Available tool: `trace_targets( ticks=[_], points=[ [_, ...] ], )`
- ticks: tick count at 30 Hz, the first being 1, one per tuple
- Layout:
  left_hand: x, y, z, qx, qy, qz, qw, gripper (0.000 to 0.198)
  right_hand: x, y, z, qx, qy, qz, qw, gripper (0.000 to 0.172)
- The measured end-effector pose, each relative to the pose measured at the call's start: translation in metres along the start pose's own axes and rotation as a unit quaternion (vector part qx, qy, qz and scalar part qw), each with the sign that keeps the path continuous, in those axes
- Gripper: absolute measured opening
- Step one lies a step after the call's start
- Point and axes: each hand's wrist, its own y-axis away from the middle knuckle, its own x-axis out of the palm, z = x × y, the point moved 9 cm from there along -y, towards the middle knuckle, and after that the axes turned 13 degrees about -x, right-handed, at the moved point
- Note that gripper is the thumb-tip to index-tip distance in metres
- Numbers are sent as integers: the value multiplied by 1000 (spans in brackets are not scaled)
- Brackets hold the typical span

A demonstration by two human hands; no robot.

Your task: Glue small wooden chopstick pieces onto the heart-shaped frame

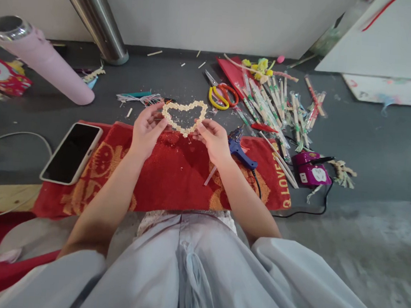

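Note:
A cream heart-shaped frame [187, 108], built of small knobbly pieces, is held up over the far edge of a red towel [175, 170]. My left hand [147, 129] grips its left side between thumb and fingers. On the right side, my right hand [212, 138] pinches it the same way. The heart's point faces me and its middle is hollow. Close to my right hand, a blue glue gun [240, 149] lies on the towel. Scissors [220, 94] with red and yellow handles rest beyond the heart.
Wrapped sticks [270, 102] are heaped at the back right, beside a purple box [311, 169] with a cord. A phone [72, 153] lies on the towel's left end. A pink bottle [52, 66] and a steel flask [98, 17] stand at the back left.

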Motion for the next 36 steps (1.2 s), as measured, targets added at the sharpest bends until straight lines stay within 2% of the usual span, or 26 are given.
trace_targets(
  ticks=[4, 10, 15, 25, 36],
  points=[
    [-4, -4, 4, -8, 2, 3, 1000, 57, 1, 0, 1, -12, 22, 13, 1000, 53],
    [-7, -8, 3, 20, -3, -9, 1000, 63, 7, 3, 16, -65, 82, 56, 993, 73],
    [-9, -8, 5, 12, 1, -9, 1000, 59, 8, 3, 16, -69, 96, 71, 990, 75],
    [-3, -6, 2, 13, 19, 43, 999, 67, 1, -1, 17, -81, 88, 38, 992, 72],
    [0, 1, -2, 39, -39, 32, 998, 82, -1, 1, 18, -87, 99, 36, 991, 76]
  ],
)
